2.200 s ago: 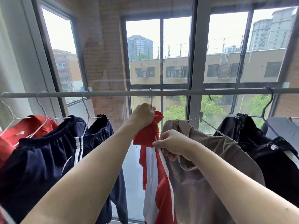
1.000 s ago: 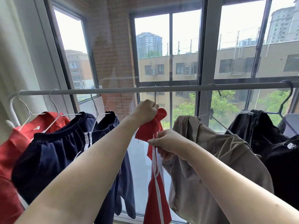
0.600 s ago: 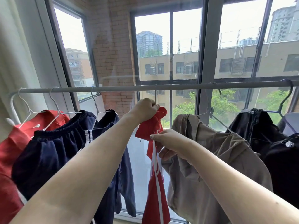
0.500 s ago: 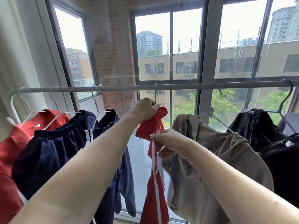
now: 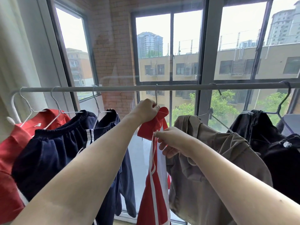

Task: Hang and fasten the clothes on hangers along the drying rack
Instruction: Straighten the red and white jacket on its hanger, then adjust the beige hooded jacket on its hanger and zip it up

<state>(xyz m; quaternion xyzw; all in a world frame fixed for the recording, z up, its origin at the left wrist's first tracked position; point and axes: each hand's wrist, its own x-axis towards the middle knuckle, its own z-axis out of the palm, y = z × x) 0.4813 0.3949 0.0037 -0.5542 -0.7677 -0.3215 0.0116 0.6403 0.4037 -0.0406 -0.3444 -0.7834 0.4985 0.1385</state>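
Two bare forearms reach up and forward from the lower edge of the view to a red-and-white garment (image 5: pixel 154 184) at the middle of the drying rack's rail (image 5: pixel 178 87). The right hand (image 5: pixel 172 142), the lower and nearer of the two, pinches the white front edge just below the collar, its fingers curled round the cloth. Just above and slightly farther, the left hand (image 5: pixel 145 111) grips the bunched red collar at the neck of a wire hanger (image 5: pixel 156 95), whose hook sits over the rail. The garment hangs straight down from both hands, its long axis vertical, so any fastening would likely run down from the right hand's grip. Toward the rail's left end hang a red top (image 5: pixel 11 151) and navy shorts (image 5: pixel 53 151); toward the right end, touching the red garment, an olive shirt (image 5: pixel 211 168), then a black jacket (image 5: pixel 267 143). Beyond the rail stand windows, a brick wall and apartment blocks.
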